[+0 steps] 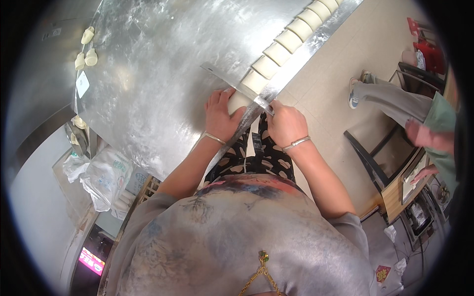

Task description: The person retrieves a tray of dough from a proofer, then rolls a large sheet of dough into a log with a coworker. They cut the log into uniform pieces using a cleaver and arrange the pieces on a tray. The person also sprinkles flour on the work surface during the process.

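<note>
My right hand [287, 124] is closed around the handle of a cleaver [229, 84]. Its blade is seen nearly edge-on, standing across a pale dough roll between the uncut end [237, 102] and a cut piece [255, 82]. My left hand [221, 116] grips that uncut end, thumb on the near side and fingers on the far side, close to the blade. Several cut dough pieces [289, 41] lie in a slanting row towards the far right, along the edge of a floured metal table [148, 74]. The blade's lower edge is hidden.
Small dough lumps [91, 57] and a white card [82, 85] lie at the table's left edge. White plastic bags [106, 177] are below it. To the right, a person in grey trousers [395, 101] is beside a black-framed chair [377, 155] and a wooden-topped table [395, 204].
</note>
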Tool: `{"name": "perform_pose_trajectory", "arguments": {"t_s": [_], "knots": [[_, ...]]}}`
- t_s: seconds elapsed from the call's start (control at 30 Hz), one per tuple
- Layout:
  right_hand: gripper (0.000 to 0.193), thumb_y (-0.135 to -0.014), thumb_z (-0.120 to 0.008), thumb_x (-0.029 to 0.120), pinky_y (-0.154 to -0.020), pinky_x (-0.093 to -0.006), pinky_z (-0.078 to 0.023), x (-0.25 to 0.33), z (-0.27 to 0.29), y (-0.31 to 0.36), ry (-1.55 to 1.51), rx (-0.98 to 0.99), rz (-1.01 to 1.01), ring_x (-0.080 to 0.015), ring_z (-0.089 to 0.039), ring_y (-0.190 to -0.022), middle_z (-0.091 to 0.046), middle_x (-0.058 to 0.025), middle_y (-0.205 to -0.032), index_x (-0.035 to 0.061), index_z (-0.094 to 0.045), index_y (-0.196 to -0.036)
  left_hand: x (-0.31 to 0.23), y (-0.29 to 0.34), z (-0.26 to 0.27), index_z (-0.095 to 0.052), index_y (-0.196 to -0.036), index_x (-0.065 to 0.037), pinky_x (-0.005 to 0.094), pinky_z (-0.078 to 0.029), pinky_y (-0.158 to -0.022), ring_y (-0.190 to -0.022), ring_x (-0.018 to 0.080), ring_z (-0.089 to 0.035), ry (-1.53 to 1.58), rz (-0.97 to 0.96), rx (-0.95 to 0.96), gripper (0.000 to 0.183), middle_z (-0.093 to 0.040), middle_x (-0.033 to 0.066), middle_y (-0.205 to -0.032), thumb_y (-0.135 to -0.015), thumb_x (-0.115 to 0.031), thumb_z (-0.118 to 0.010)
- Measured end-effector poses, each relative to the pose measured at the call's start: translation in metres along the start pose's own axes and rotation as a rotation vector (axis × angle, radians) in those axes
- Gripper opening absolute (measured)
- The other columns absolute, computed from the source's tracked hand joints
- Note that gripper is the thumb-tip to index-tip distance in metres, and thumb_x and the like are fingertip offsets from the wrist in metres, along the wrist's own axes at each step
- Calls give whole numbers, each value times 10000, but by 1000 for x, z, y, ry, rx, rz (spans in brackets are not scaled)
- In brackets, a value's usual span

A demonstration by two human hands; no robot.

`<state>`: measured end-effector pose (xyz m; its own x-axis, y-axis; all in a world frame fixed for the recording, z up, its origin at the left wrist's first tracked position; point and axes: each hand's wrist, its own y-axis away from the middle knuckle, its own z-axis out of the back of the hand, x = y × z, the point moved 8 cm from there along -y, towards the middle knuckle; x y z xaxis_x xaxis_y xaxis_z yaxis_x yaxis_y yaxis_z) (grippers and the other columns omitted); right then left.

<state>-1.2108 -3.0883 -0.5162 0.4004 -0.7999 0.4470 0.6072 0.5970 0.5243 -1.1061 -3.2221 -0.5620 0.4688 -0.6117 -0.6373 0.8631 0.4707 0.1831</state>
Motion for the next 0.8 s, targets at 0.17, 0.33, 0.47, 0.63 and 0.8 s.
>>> {"name": "perform_pose_trajectory", "arguments": {"t_s": [0.17,0.33,0.47,0.63,0.8], "knots": [[147,-792,-616,107,-729,-470,-537,6,-13,-26,55,76,-37,-402,-664,-793,-674,-234,-801,-14,-653,-866,1,-5,-6,-549,-1250,-82,469,-379,-953,-1117,360,-498,34,-6,14,526,-527,168,-1167,-774,-242,-705],[148,-802,-612,109,-759,-434,-551,9,-19,-37,34,93,-73,-375,-681,-831,-685,-231,-842,-2,-681,-871,-1,-8,-6,-546,-1274,-120,475,-381,-953,-1095,357,-504,68,-8,6,545,-527,159,-1134,-763,-225,-703],[174,-862,-609,165,-725,-476,-522,14,-4,-23,-31,13,-49,-408,-652,-812,-663,-251,-809,19,-669,-934,4,1,-1,-546,-1251,-89,476,-393,-941,-1088,369,-515,128,-24,-31,553,-545,168,-1125,-748,-230,-727],[195,-848,-629,112,-644,-469,-514,37,21,32,-148,-101,112,-408,-644,-691,-657,-217,-722,25,-657,-1020,26,23,12,-545,-1225,-59,455,-376,-952,-1093,350,-506,59,-42,-22,549,-548,144,-1103,-766,-295,-735],[239,-809,-648,91,-634,-471,-513,38,7,49,-113,-51,93,-402,-647,-693,-661,-213,-725,25,-649,-1039,32,39,8,-565,-1155,-43,440,-379,-935,-1102,331,-512,-40,6,53,496,-552,131,-1116,-768,-301,-737]]}}
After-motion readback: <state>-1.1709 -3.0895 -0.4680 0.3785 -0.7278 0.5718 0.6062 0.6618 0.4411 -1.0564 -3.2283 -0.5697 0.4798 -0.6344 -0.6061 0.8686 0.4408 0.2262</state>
